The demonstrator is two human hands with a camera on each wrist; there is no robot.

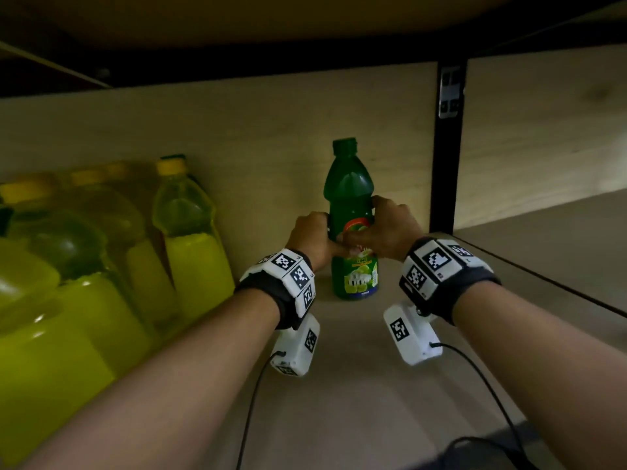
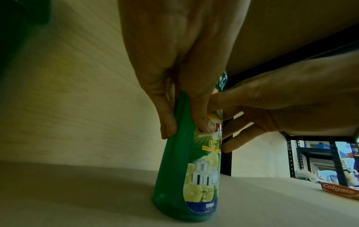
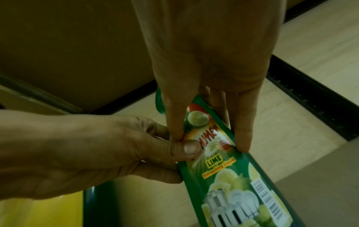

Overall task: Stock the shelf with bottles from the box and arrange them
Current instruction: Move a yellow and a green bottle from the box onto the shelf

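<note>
Both forearms reach in; left hand and right hand wrap fingers around the lime dishwashing-liquid bottle, upright on the shelf near its back edge, yellow bottles well left.

Back panel: pale wood-grain board, upright behind the bay
Upright post: black metal, with a grey bracket near its top
Upper board: tan underside, directly overhead
Light: dim, yellowish
Far racking: black perforated metal frames, visible in left wrist view
</note>
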